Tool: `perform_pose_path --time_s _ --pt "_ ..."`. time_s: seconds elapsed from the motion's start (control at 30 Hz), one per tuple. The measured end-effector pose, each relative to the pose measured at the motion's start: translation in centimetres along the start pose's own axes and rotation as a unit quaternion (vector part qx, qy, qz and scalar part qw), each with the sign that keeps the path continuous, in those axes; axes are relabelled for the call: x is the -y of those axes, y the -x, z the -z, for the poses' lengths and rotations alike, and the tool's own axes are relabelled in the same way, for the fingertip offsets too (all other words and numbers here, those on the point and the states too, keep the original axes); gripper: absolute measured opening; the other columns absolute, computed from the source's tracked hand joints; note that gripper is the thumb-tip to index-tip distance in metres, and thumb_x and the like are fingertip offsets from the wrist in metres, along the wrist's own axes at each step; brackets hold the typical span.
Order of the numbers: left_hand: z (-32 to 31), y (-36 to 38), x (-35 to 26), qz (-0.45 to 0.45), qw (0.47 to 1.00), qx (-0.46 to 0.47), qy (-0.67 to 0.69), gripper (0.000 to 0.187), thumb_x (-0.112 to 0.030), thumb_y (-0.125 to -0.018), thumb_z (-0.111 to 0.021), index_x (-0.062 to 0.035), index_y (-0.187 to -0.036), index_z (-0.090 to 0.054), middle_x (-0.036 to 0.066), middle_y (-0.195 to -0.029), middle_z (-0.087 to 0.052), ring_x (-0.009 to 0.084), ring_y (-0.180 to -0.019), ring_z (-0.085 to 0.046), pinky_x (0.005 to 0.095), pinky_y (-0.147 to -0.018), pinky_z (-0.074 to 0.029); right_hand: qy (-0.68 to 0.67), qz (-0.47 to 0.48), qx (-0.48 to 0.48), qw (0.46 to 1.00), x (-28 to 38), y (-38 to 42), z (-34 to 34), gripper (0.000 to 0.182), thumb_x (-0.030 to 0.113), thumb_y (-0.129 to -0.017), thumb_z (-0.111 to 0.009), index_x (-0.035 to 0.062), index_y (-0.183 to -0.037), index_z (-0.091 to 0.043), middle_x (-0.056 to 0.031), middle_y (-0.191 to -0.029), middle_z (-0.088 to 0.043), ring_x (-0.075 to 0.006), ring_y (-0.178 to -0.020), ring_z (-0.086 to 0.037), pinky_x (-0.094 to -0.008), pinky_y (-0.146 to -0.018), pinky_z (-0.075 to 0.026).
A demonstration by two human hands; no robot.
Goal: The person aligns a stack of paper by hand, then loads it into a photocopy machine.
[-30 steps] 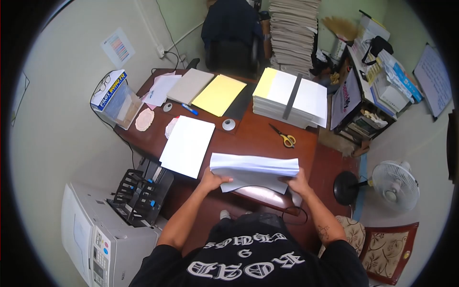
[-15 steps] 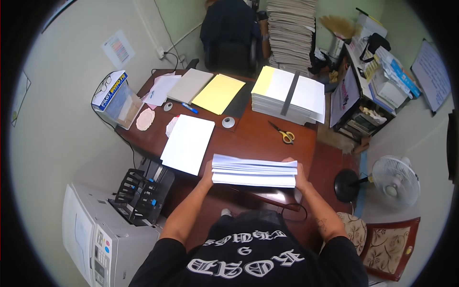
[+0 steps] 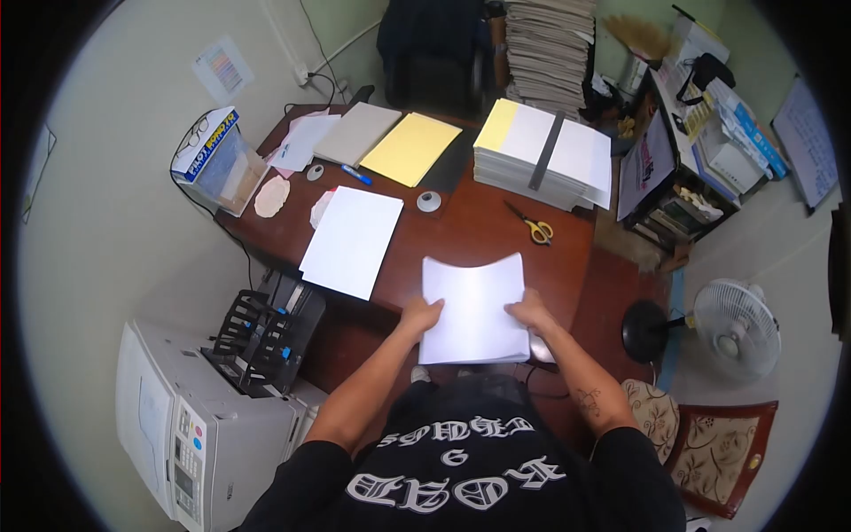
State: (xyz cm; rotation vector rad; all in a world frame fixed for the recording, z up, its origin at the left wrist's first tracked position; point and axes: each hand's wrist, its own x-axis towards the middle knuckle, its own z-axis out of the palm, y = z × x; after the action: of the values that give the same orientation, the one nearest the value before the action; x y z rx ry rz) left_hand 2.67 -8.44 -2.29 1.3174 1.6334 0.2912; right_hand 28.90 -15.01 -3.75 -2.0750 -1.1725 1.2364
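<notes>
Both of my hands are on one stack of white sheets point(image 3: 472, 306), gripping it at its two long sides. My left hand point(image 3: 419, 315) pinches the left edge, thumb on top and the other fingers tucked beneath where I cannot see them. My right hand point(image 3: 530, 310) does the same on the right edge. I judge I hold it this way to keep the sheets squared, since a grip from both sides stops them from sliding apart. The far end of the stack curls up a little, so the paper is flexing between my palms and not lying flat.

The stack sits between my hands, over the near edge of the brown desk point(image 3: 479, 232), its near end overhanging toward my body. Whether its underside touches the wood I cannot tell.

To the left of my left hand, a separate pile of white paper point(image 3: 352, 241) lies flat on the desk, apart from the stack I hold. Farther off, a pair of yellow-handled scissors point(image 3: 533, 227) rests beyond my right hand, well clear of it. A tall pile of paper point(image 3: 545, 164) with a dark strip across it stands at the far right corner, and a yellow sheet point(image 3: 409, 149) lies beside it. The printer point(image 3: 204, 421) stands low on my left, beside the desk.
</notes>
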Motion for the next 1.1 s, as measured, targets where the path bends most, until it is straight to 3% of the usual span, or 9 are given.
perform_pose_path --time_s 0.07,0.17,0.23,0.33,0.4,0.5,0.63,0.8,1.1 --pt "0.1 3.6 -4.1 -0.133 0.985 -0.043 -0.106 0.033 -0.012 -0.086 -0.069 0.0060 -0.113 -0.062 0.018 -0.103 -0.069 0.0271 -0.090 -0.068 0.0385 -0.077 -0.055 0.075 0.069 -0.061 0.993 6.0 4.5 0.7 0.052 0.012 -0.073 -0.075 -0.0074 -0.118 -0.055 -0.0231 -0.105 -0.066 -0.0306 -0.099 -0.065 -0.0396 -0.086 -0.051" --pt "2.9 3.6 -4.9 -0.158 0.954 0.023 0.253 0.027 -0.005 -0.088 -0.064 0.0047 -0.113 -0.061 0.015 -0.102 -0.069 0.0219 -0.090 -0.068 0.0349 -0.079 -0.055 -0.099 0.152 -0.172 0.968 5.1 5.6 3.3 0.043 0.005 -0.077 -0.070 -0.0038 -0.115 -0.053 -0.0219 -0.103 -0.067 -0.0297 -0.098 -0.065 -0.0394 -0.085 -0.051" --pt "4.5 3.8 -5.4 -0.218 0.940 0.022 0.262 0.031 0.002 -0.085 -0.064 0.0041 -0.116 -0.059 0.014 -0.106 -0.068 0.0191 -0.093 -0.066 0.0335 -0.084 -0.053 -0.182 0.269 -0.206 0.923 2.1 3.7 3.5 0.045 0.001 -0.078 -0.069 -0.0024 -0.120 -0.052 -0.0202 -0.104 -0.067 -0.0288 -0.096 -0.066 -0.0386 -0.086 -0.050" --pt "2.6 1.1 -3.5 -0.278 0.921 -0.016 0.273 0.037 0.004 -0.079 -0.071 0.0037 -0.115 -0.059 0.014 -0.108 -0.067 0.0215 -0.098 -0.065 0.0347 -0.087 -0.052 -0.190 0.270 -0.225 0.917 -0.1 2.7 2.7 0.045 0.002 -0.079 -0.071 -0.0029 -0.120 -0.054 -0.0171 -0.105 -0.067 -0.0257 -0.096 -0.065 -0.0356 -0.087 -0.049" --pt "1.7 0.6 -2.7 -0.244 0.935 -0.019 0.257 0.042 0.002 -0.077 -0.074 0.0034 -0.116 -0.058 0.013 -0.106 -0.067 0.0214 -0.099 -0.064 0.0341 -0.088 -0.051 -0.221 0.268 -0.224 0.911 -0.7 2.3 2.3 0.038 0.001 -0.082 -0.070 -0.0039 -0.117 -0.058 -0.0119 -0.106 -0.067 -0.0206 -0.097 -0.063 -0.0324 -0.087 -0.049" --pt "1.1 -0.5 -2.8 -0.234 0.944 -0.023 0.234 0.043 -0.002 -0.073 -0.079 0.0042 -0.111 -0.060 0.013 -0.104 -0.068 0.0217 -0.095 -0.065 0.0342 -0.084 -0.052 -0.162 0.256 -0.263 0.916 -1.4 2.2 1.8 0.040 0.006 -0.076 -0.076 -0.0049 -0.111 -0.059 -0.0183 -0.101 -0.069 -0.0276 -0.094 -0.066 -0.0358 -0.085 -0.050" --pt "1.7 -0.3 -3.5 -0.225 0.942 -0.017 0.248 0.040 -0.002 -0.071 -0.081 0.0075 -0.105 -0.062 0.015 -0.102 -0.069 0.0210 -0.089 -0.067 0.0341 -0.079 -0.053 -0.194 0.238 -0.241 0.921 -1.2 2.2 1.9 0.035 0.006 -0.076 -0.076 -0.0053 -0.105 -0.062 -0.0169 -0.096 -0.070 -0.0265 -0.090 -0.067 -0.0357 -0.083 -0.051" --pt "1.9 -1.1 -2.1 -0.263 0.950 -0.032 0.166 0.037 -0.002 -0.071 -0.080 0.0077 -0.103 -0.064 0.016 -0.099 -0.070 0.0209 -0.088 -0.067 0.0338 -0.081 -0.053 -0.160 0.258 -0.216 0.928 -1.0 2.4 2.4 0.027 0.007 -0.076 -0.076 -0.0044 -0.099 -0.067 -0.0170 -0.093 -0.072 -0.0267 -0.087 -0.070 -0.0360 -0.079 -0.052" --pt "2.4 -1.2 -1.4 -0.240 0.962 -0.028 0.127 0.036 -0.006 -0.070 -0.081 0.0085 -0.100 -0.066 0.018 -0.097 -0.071 0.0243 -0.088 -0.069 0.0355 -0.081 -0.053 -0.078 0.246 -0.189 0.947 -0.7 2.5 3.9 0.022 0.008 -0.074 -0.076 0.0004 -0.095 -0.071 -0.0168 -0.091 -0.072 -0.0301 -0.086 -0.071 -0.0373 -0.077 -0.054"
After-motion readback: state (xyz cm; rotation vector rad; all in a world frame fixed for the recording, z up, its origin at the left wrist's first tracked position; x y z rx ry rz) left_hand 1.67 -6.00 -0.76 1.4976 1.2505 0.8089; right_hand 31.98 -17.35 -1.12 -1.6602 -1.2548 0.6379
